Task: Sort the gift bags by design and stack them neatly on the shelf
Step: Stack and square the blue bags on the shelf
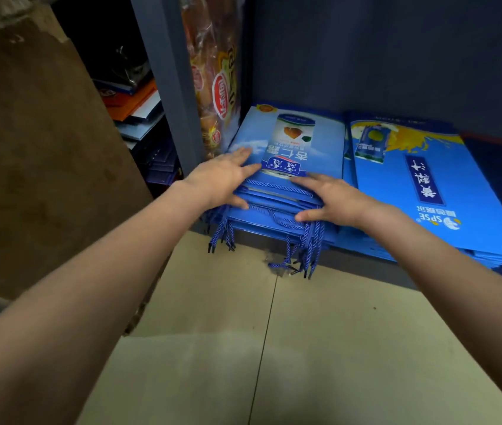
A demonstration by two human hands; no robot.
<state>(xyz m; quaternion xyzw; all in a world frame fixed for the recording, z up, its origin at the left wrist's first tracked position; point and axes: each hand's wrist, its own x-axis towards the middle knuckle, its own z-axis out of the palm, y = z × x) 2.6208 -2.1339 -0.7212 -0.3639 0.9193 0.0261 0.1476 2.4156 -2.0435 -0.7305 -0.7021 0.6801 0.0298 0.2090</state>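
Here, two flat stacks of blue gift bags are seen side by side on the shelf (366,259): the orange-splash stack (421,185) and the can-print stack (302,142). The latter is pressed by the left hand (222,179) and right hand (332,200), fingers extended, gripping nothing. Cord handles (305,250) overhang the edge.

A stack of flat blue gift bags (292,142) printed with a can is laid at the left end of the shelf (366,260), blue cord handles (305,250) hung over its front edge. A second stack of blue bags (412,179) with yellow splashes is laid just beside it, to the right.
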